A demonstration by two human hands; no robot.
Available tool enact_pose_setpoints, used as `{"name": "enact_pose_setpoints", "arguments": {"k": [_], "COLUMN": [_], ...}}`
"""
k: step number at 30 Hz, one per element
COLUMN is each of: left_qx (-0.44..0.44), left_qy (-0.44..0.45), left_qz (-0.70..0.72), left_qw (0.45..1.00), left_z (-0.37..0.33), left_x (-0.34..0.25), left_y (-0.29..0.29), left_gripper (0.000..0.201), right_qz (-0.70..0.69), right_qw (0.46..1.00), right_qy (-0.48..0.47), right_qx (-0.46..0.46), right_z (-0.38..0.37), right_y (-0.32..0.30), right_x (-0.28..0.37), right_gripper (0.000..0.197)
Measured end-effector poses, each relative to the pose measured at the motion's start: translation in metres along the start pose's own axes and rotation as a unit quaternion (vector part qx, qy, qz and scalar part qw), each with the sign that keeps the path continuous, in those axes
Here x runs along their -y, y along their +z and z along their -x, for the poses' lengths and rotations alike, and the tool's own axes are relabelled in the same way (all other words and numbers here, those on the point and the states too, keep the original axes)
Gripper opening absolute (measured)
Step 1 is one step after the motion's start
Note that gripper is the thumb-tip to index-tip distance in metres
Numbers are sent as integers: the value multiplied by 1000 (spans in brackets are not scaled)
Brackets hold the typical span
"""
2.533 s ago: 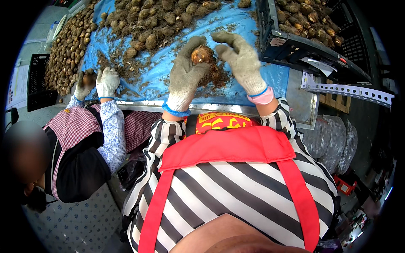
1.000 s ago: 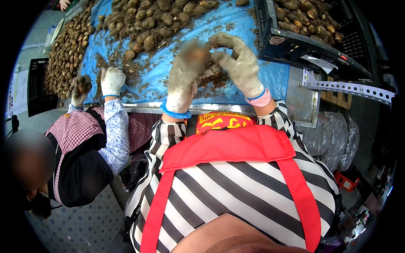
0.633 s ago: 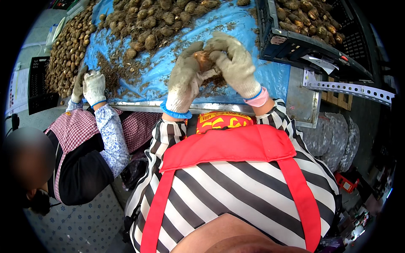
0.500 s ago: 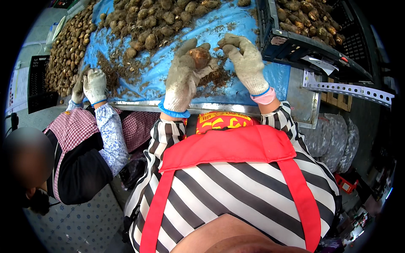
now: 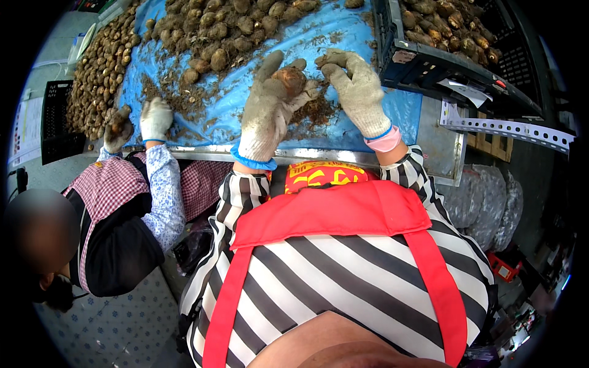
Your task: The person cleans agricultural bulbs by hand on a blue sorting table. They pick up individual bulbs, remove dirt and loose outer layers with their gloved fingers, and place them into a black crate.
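- left hand [image 5: 270, 110]: gloved fingers [image 5: 270, 62] curled tight around a brown tuber [image 5: 289, 78], held just above the blue sheet [image 5: 215, 116]
- right hand [image 5: 358, 92]: fingers loosely bent, empty, beside the tuber
- tuber heap [image 5: 221, 30] behind; black crate [image 5: 442, 61] right
- co-worker's gloved hand [image 5: 155, 118] left on the tabletop [image 5: 307, 156]

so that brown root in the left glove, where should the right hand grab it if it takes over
Probably by the upper right side. The root sits in the left hand, whose fingers wrap its left and underside, leaving the top and right bare. The right hand is open beside it, apart, so coming in from the right and pinching across the rounded, soil-crusted body looks easiest.
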State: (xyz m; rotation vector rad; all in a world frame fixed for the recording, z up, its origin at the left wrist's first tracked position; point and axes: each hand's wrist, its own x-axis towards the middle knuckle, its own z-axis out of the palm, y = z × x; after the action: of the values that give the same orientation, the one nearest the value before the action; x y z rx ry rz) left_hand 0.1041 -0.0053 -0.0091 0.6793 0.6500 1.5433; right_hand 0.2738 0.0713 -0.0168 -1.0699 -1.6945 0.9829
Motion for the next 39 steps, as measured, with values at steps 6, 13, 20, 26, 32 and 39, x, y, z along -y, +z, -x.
{"name": "enact_pose_setpoints", "arguments": {"k": [6, 13, 20, 26, 32, 39], "left_qx": [-32, -6, -28, 33, -14, -10], "left_qy": [-57, -52, -89, -58, -71, -58], "left_qz": [43, 44, 39, 30, 47, 44], "left_qw": [997, 998, 995, 997, 996, 997], "left_z": [2, 6, 2, 6, -2, 1], "left_x": [4, 9, 9, 3, -3, 5], "left_y": [-3, 4, -5, 4, 0, -3], "left_gripper": [54, 50, 44, 49, 51, 69], "right_qz": [15, -84, -115, -222, 1, -113], "right_qw": [979, 996, 992, 970, 996, 990], "right_qy": [-204, -21, 36, -2, 88, 26], "right_qx": [8, -5, 31, 102, 25, 77], "right_z": [9, 9, 3, 10, 3, 2], "right_y": [11, 26, 2, 16, 0, -2], "right_x": [22, 9, 11, 27, -22, 2], "right_gripper": [19, 25, 32, 32, 32, 43]}}
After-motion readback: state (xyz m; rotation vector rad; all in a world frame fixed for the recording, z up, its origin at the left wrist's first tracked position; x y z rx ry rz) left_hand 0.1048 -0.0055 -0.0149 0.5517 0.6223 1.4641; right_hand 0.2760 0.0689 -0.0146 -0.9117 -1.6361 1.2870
